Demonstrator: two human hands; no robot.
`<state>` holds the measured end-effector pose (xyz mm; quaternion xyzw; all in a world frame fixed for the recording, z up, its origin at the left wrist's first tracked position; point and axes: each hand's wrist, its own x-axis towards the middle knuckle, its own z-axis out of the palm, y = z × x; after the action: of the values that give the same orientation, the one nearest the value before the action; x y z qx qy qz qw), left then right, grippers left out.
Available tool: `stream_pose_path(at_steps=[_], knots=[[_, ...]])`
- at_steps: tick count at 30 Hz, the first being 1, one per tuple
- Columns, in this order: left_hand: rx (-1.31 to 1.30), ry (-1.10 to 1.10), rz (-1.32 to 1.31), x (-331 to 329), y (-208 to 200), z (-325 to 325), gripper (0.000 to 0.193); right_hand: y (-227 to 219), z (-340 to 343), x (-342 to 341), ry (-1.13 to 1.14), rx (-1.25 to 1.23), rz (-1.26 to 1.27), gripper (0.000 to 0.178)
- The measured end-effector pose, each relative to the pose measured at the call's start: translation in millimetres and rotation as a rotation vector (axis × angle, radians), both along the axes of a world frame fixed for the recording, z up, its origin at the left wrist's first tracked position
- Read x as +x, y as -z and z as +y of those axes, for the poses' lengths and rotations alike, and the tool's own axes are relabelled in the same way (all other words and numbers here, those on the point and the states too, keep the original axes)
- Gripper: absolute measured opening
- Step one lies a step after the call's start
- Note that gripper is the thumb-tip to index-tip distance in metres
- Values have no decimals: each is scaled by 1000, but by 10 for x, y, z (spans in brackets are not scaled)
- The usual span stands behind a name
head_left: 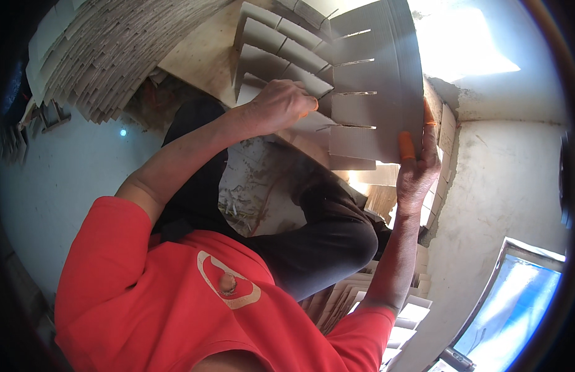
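Handling slotted cardbd [390, 80] w/ hands [418, 173], tan emblem [228, 283] on red tee [176, 313].

Both hands [280, 108] [419, 166] forward, forearms [197, 144] apart

Stained pale wall [501, 167] and framed blue panel [511, 313]

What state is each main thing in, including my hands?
Slotted cardboard sheet: held, slots running partway across.
Cardboard strips: spaced in a row at the sheet's slotted edge.
Right hand: gripping the sheet's right edge.
Left hand: fingers curled at the strips, exact grip unclear.
Orange finger covers: worn on both hands.
Cardboard stack: closely layered, uneven edges.
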<state>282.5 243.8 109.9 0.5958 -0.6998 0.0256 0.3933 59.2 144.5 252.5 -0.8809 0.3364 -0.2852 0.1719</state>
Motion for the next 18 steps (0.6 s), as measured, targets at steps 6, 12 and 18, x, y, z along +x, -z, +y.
stream_pose_path(at_steps=[6, 12, 18], knots=[[6, 26, 45, 18, -23, -5, 14, 46, 6, 52, -19, 30, 11, 57], [15, 41, 77, 26, -25, -19, 14, 277, -55, 164, -188, 130, -1, 48], [108, 21, 29, 3, -110, -14, 14, 330, 50, 402, -155, 412, 121, 41]])
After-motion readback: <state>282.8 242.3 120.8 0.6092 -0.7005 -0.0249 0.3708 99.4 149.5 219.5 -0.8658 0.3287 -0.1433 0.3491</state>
